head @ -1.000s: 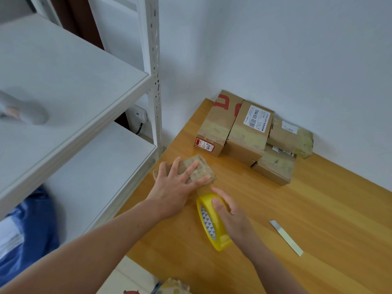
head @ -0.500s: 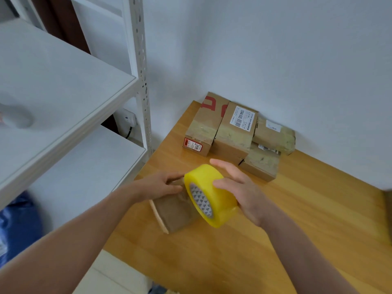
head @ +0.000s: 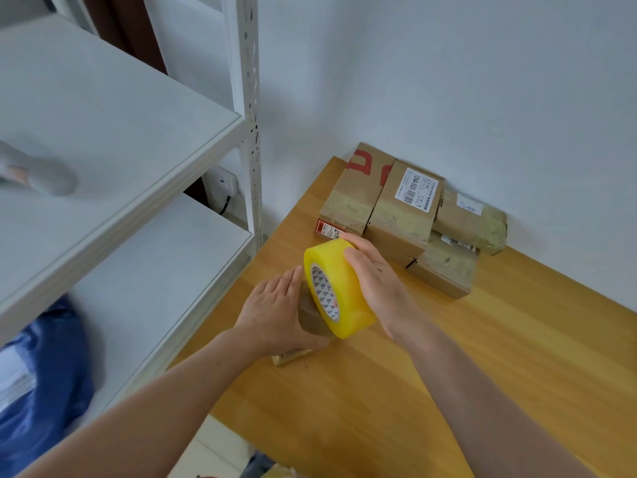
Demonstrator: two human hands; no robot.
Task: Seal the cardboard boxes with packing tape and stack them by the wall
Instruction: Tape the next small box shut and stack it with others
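Observation:
A yellow roll of packing tape [head: 344,291] is held above the wooden table [head: 482,357], gripped from the right by my right hand [head: 379,281]. Under and behind the roll stands a small cardboard box [head: 312,320], mostly hidden; only a brown taped face and a bottom corner show. My left hand [head: 275,315] holds this box from the left, thumb curled under its near side. Several sealed boxes [head: 403,215] are grouped against the wall at the table's far corner.
A white metal shelf unit [head: 113,139] stands directly left of the table, its upright post [head: 250,132] near the table's corner. Blue fabric [head: 44,374] lies low at the left. The white wall [head: 482,98] runs behind the boxes.
The small box went from lying flat under my left palm to standing on edge. My right hand lifted the tape roll off the table and brought it against the box.

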